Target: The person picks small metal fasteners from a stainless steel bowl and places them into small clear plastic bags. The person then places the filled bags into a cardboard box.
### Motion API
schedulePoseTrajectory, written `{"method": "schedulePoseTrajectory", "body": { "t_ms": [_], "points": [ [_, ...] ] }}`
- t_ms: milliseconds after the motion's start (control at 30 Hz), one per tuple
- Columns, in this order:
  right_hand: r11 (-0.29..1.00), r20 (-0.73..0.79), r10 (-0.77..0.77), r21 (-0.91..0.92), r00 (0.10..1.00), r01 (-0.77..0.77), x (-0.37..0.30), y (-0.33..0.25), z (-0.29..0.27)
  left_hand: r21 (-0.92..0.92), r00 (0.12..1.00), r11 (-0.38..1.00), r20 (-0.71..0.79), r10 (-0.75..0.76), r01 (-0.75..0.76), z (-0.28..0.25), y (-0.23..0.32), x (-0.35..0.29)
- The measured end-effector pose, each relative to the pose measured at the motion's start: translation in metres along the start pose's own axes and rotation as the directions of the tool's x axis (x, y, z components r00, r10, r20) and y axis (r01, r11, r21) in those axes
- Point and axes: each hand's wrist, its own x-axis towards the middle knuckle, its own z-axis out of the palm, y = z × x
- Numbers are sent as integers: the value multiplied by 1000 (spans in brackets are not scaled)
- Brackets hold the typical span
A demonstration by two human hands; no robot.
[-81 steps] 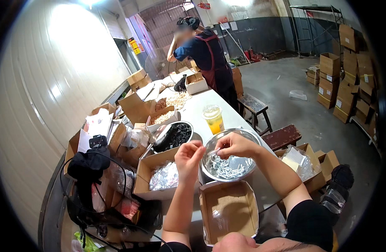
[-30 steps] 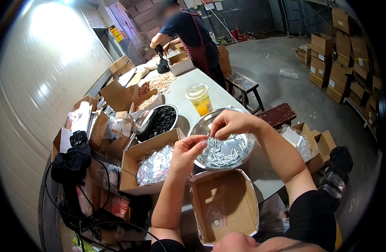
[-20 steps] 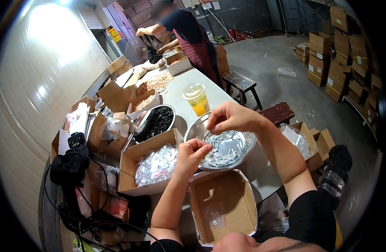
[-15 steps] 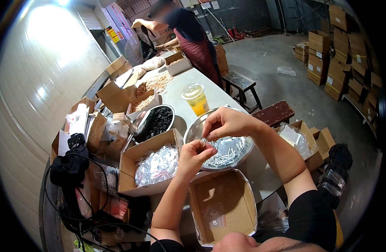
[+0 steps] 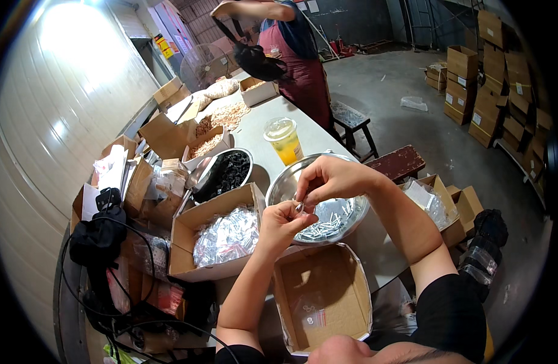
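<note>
Over a wide metal bowl (image 5: 358, 225) of small silvery screw-like pieces (image 5: 329, 223), my two hands meet. My left hand (image 5: 281, 225) is closed, with slim silvery pieces (image 5: 299, 207) pinched between thumb and forefinger. From above, my right hand (image 5: 327, 181) pinches at the same spot; its fingertips partly hide what they hold. Below the bowl, near my body, sits an open cardboard box (image 5: 330, 273) with a small clear bag (image 5: 309, 312) inside. To the left, another cardboard box (image 5: 185, 242) holds many clear plastic packets (image 5: 227, 236).
A lidded cup of yellow drink (image 5: 283, 142) stands just beyond the bowl. Black small parts (image 5: 230, 173) fill a second bowl, left of it. Further off, tan pieces (image 5: 227, 115) lie heaped on the table. A person in a maroon apron (image 5: 303, 79) stands at the far end, holding a black bag (image 5: 258, 60).
My right hand has shifted slightly, still pinching close to my left fingertips. The person at the far end has turned and swung the black bag up and to the right.
</note>
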Motion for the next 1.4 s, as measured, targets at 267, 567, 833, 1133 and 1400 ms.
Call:
{"method": "schedulePoseTrajectory", "body": {
  "t_ms": [267,567,833,1133,1400],
  "points": [
    [959,-46,17,-282,999,-29,-2,-9,8,125,998,990,-7,63,-61,11,9,0],
    [836,-42,-218,-523,975,164,1,-14,25,104,996,991,38,-86,81,10,15,-2],
    [772,43,-162,-617,986,154,-2,-17,25,-11,998,999,32,-46,47,13,9,0],
    [849,-18,-167,-511,986,135,-3,-26,28,-120,984,991,174,-32,54,5,8,-2],
    [689,49,-336,-668,941,281,-3,-16,25,-318,999,948,15,28,-21,5,15,-1]
  ]
}}
